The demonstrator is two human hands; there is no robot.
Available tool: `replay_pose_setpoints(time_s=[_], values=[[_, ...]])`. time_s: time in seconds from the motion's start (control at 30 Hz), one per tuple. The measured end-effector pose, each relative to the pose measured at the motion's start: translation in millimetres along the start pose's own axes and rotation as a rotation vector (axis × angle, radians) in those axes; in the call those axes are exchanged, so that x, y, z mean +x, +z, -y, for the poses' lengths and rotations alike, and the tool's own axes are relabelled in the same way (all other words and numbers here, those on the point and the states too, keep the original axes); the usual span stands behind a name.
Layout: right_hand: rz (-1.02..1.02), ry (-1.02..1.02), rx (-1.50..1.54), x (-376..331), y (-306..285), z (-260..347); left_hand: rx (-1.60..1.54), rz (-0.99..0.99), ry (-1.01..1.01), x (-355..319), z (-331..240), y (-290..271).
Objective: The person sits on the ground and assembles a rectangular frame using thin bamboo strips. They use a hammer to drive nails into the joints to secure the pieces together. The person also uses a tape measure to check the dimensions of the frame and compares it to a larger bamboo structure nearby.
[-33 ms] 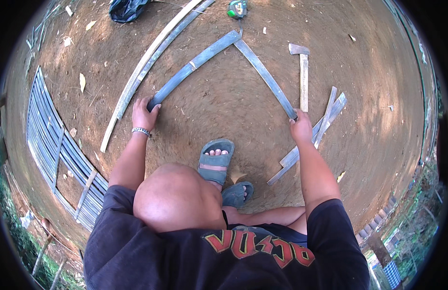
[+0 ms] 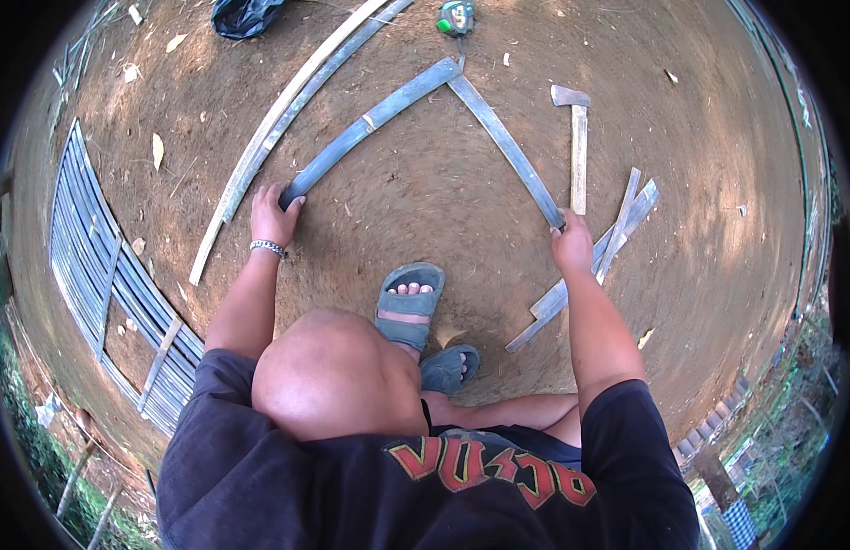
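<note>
Two flat grey-blue slats, perhaps split bamboo, lie on the ground and meet at their far ends in an upside-down V. My left hand (image 2: 276, 216) is closed round the near end of the left slat (image 2: 370, 121). The near end of the right slat (image 2: 505, 147) is pinched in my right hand (image 2: 572, 240). Just beyond the joined tips rests a green and black tape measure (image 2: 455, 17). A hatchet (image 2: 579, 151) with a pale wooden handle lies beyond my right hand, and crossed short slats (image 2: 601, 247) lie beside that hand.
Left of my left hand run two long strips (image 2: 276, 128), one pale, one grey. Further left is a slatted panel (image 2: 104, 247) with crosspieces. A black plastic bag (image 2: 245, 16) sits at the far left. My sandalled feet (image 2: 412, 298) are on the brown dirt between my arms.
</note>
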State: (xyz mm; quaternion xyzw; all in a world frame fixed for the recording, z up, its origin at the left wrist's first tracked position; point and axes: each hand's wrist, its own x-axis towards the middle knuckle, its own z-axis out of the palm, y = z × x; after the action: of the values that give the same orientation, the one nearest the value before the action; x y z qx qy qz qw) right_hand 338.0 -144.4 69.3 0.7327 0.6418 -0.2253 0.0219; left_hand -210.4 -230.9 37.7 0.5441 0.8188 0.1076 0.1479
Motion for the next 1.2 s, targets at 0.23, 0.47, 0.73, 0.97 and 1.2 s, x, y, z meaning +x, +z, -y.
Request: replay_pose_setpoints(time_s=[0.23, 0.47, 0.73, 0.97, 1.2], values=[[-0.098, -0.019, 0.004, 5.8, 14.3, -11.5, -0.049, 0.042, -0.019, -1.7, -0.1, -2.6], [-0.151, -0.025, -0.006, 10.6, 16.6, -18.7, -0.034, 0.003, 0.009, 3.3, -6.3, 2.0], [-0.175, 0.09, 0.094, 16.8, 16.5, -30.1, -0.053, -0.069, 0.135, 42.4, -25.7, 7.3], [-0.19, 0.227, 0.116, 40.3, 3.3, -57.9, -0.007, -0.077, 0.222, 61.4, -60.5, 20.4], [-0.133, 0.224, 0.441, 50.7, -3.8, -116.1, -0.001, -0.009, 0.217, 74.1, -96.8, 27.2]])
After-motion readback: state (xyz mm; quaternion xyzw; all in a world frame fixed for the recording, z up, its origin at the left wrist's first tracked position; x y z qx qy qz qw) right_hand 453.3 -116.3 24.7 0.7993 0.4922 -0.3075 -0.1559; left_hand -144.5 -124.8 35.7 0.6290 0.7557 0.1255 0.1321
